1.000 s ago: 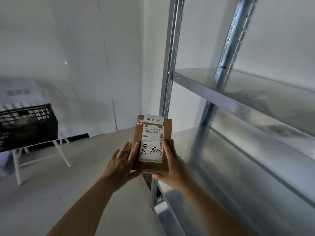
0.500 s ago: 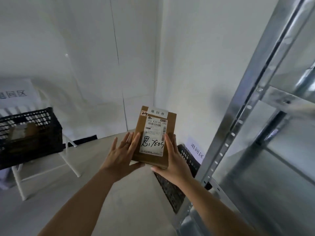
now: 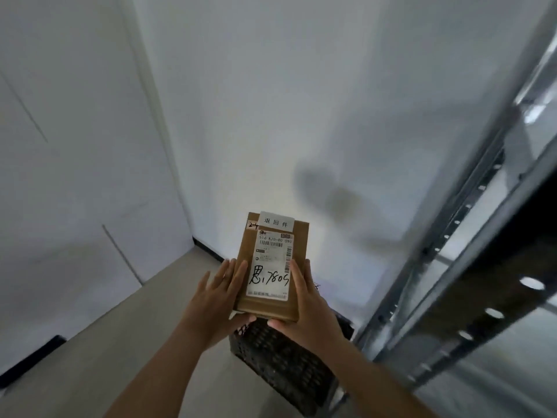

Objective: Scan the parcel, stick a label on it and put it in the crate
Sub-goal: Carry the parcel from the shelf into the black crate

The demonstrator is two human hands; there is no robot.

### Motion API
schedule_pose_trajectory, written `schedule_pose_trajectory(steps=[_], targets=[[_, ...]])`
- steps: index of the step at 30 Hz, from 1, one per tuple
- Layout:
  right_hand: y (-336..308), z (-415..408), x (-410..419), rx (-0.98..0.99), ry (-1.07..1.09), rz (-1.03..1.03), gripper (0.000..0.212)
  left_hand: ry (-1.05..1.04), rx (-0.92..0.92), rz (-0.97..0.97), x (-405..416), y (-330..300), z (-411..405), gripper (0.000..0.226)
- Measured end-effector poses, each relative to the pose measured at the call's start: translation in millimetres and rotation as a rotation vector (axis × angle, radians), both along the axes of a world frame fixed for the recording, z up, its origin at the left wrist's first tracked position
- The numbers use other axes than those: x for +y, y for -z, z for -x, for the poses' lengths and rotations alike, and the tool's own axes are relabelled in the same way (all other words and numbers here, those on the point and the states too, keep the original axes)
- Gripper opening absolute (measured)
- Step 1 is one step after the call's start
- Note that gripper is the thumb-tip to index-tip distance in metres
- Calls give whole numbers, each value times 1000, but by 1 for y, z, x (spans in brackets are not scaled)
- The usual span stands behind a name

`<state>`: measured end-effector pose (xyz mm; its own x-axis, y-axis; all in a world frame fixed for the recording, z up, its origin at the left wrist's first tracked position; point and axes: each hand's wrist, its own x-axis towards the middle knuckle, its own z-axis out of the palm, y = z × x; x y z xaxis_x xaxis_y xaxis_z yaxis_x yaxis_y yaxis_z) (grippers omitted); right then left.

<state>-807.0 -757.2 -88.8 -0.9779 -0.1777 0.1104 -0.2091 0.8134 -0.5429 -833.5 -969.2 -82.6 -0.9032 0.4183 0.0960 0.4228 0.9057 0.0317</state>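
I hold a flat brown cardboard parcel [image 3: 272, 267] in front of me between both hands. It carries a white shipping label with handwritten black marks and a small white sticker [image 3: 276, 222] at its top edge. My left hand [image 3: 221, 292] presses its left side, fingers straight. My right hand [image 3: 307, 306] grips the right side and lower corner. A black slatted crate [image 3: 283, 363] stands on the floor directly below the parcel, partly hidden by my hands and forearms.
A grey metal shelving rack [image 3: 470, 251] with punched uprights fills the right side, blurred. White walls meet in a corner [image 3: 168, 146] ahead. Pale floor [image 3: 105, 342] spreads to the left, with a dark skirting strip [image 3: 30, 360] along the wall.
The view has swung left, away from the rack; the black crate on the stand at the left has left the frame. The floor crate now sits right under the parcel. My grip is unchanged.
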Motion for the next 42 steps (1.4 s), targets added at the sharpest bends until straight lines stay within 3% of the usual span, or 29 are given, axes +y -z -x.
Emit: schedule_pose_trajectory(steps=[5, 17, 23, 36, 42], targets=[[37, 66, 1, -36, 69, -8, 112, 81, -32, 15, 4, 35, 82, 99], [145, 128, -1, -232, 225, 7, 115, 235, -200, 64, 8, 145, 173, 94], [248, 159, 8, -220, 301, 0, 115, 337, -203, 13, 20, 251, 221, 97], [535, 195, 7, -143, 345, -1, 120, 430, -179, -78, 20, 540, 272, 95], [616, 196, 10, -191, 337, -21, 120, 492, -206, -23, 20, 621, 287, 96]])
